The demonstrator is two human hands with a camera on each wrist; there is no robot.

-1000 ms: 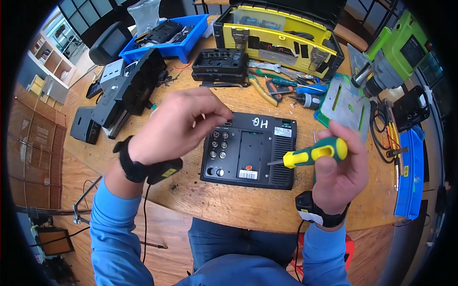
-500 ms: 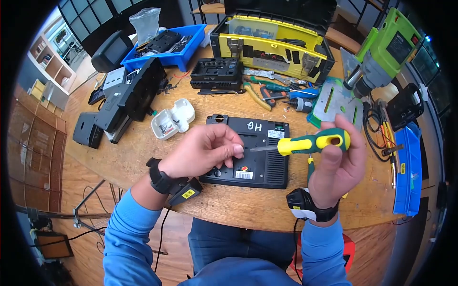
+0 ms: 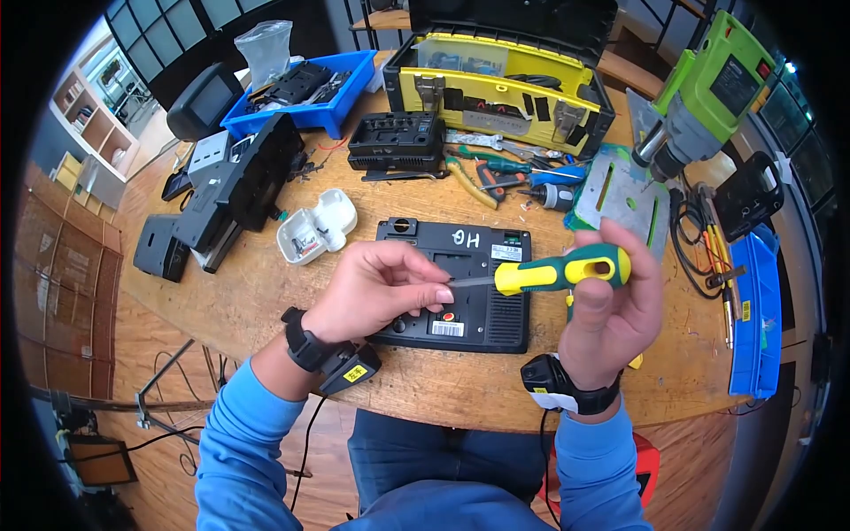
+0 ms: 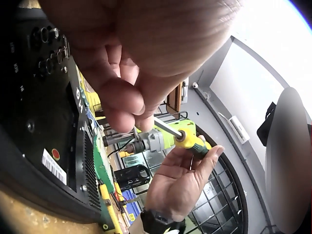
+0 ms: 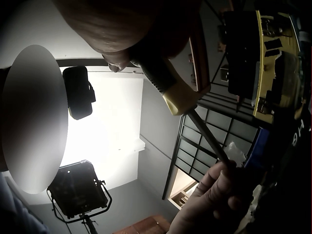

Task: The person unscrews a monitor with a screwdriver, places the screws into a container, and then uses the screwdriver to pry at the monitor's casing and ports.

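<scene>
My right hand (image 3: pixel 617 310) grips a yellow-and-green screwdriver (image 3: pixel 551 272) by its handle, its shaft pointing left. At the shaft's tip, my left hand (image 3: pixel 376 292) pinches a small dark piece (image 3: pixel 452 280), apparently a screw, mostly hidden by the fingertips. In the left wrist view the thumb and fingers meet right at the tip of the shaft (image 4: pixel 168 127). Below both hands a black device casing (image 3: pixel 482 311) lies on the bench, marked HQ, with round sockets and a vented side. Behind the left hand stands an opened white case (image 3: pixel 335 221) with small parts inside.
Black device housings (image 3: pixel 235 190) crowd the left side, near a filled blue tray (image 3: pixel 332 93). A yellow-and-black toolbox (image 3: pixel 496 102) stands at the back, with pliers (image 3: pixel 474 183) in front. A green drill (image 3: pixel 708 93) and a blue bin (image 3: pixel 754 319) are on the right.
My left hand has come down and toward me, over the casing, and its fingertips now meet the screwdriver tip. The white case has come into sight. The screwdriver has shifted slightly left.
</scene>
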